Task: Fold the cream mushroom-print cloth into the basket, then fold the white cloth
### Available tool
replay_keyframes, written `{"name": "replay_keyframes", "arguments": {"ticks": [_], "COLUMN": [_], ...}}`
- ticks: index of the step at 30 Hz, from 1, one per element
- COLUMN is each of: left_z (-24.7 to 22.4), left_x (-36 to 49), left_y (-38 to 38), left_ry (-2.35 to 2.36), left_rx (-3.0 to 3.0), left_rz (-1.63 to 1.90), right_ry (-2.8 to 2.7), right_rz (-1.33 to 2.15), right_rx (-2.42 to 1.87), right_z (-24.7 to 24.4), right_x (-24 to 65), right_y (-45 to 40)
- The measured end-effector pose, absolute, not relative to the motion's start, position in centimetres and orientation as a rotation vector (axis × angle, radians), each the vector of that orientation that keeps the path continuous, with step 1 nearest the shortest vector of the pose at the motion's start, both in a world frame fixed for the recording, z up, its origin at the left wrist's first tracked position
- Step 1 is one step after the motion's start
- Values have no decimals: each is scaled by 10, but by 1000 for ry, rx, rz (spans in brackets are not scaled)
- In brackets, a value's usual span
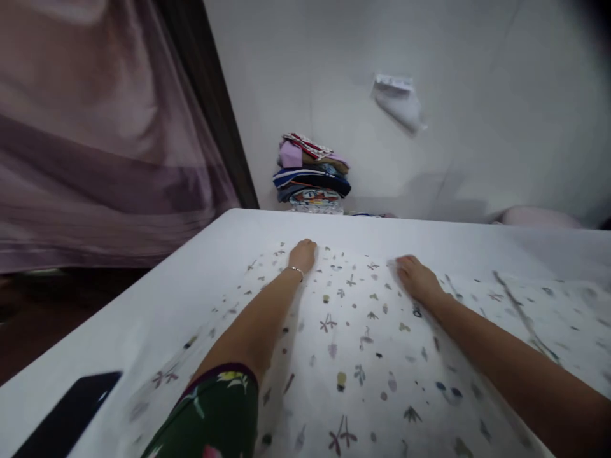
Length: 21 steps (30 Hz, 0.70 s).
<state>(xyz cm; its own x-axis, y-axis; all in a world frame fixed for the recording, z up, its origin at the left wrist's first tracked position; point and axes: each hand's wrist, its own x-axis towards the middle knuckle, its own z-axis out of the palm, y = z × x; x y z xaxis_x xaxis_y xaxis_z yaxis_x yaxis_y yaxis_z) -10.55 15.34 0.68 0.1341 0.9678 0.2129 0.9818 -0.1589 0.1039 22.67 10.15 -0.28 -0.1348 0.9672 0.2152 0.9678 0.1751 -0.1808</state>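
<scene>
A white cloth (353, 343) printed with small plants and leaves is spread over the white table. At its far edge my left hand (302, 255), with a bracelet at the wrist, has its fingers curled down on the fabric. My right hand (416, 278) pinches the far edge farther right, where a small bit of cloth stands up at the fingertips. Both arms reach forward over the cloth. Its near end runs out of view below.
A black phone (71, 413) lies on the white table (157, 292) at near left. Folded fabrics (312, 173) are stacked beyond the far edge. A pinkish curtain (105, 140) hangs at left. A paper (398, 102) is on the wall. More printed cloth (563, 312) lies at right.
</scene>
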Motion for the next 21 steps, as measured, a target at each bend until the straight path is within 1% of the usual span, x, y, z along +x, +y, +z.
{"name": "replay_keyframes", "arguments": {"ticks": [4,11,16,21], "left_z": [13,28,26,23], "left_x": [-135,-201,-205,-203], "left_y": [138,134,141,147], "left_ry": [-2030,-2406,-2571,-2552], "left_rx": [-2269,-1919,-1818,-1792], "left_rz": [-328,-270,-209,-249], "right_ry": [-2226,-2294,-2267,-2217], "right_rz": [-10,-243,-284,-301], "right_rx": [-1790,-1660,-1690,-1749], "right_z": [-13,-27,-31,-31], "right_x": [231,246,243,241], "right_y": [97,95,89,88]}}
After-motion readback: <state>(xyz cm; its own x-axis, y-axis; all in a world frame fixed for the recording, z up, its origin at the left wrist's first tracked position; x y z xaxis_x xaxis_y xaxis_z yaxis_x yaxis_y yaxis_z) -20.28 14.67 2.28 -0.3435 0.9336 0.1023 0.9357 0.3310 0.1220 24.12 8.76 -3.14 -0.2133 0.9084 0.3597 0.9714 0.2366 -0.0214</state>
